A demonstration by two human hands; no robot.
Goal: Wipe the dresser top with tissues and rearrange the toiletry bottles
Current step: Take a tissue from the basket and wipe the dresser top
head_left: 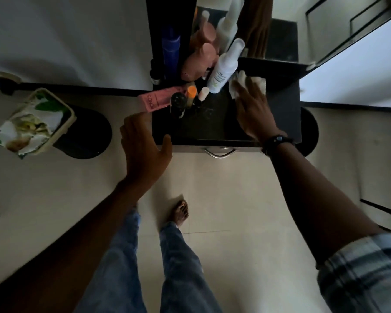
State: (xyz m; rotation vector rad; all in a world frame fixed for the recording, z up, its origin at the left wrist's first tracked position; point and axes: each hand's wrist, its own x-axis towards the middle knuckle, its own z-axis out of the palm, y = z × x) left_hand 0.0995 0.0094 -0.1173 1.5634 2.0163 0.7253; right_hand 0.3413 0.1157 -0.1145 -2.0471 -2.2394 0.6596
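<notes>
My right hand (pixel 252 109) lies flat on the black dresser top (pixel 284 114), pressing a crumpled white tissue (pixel 244 83) against the back right part. A tall white bottle (pixel 225 68) stands just left of the tissue. A peach-pink bottle (pixel 200 62), a pink tube (pixel 159 99), an orange-capped bottle (pixel 191 93), a dark round-capped bottle (pixel 178 102) and a small white-capped one (pixel 203 93) crowd the back left corner. My left hand (pixel 145 145) hovers open at the dresser's front left corner, holding nothing.
A mirror (pixel 215 21) behind the dresser reflects the bottles. A drawer with a metal handle (pixel 220 152) faces me below the top. A bin (pixel 38 123) stuffed with wrappers sits on a black round stool at the left. My feet stand on the tiled floor.
</notes>
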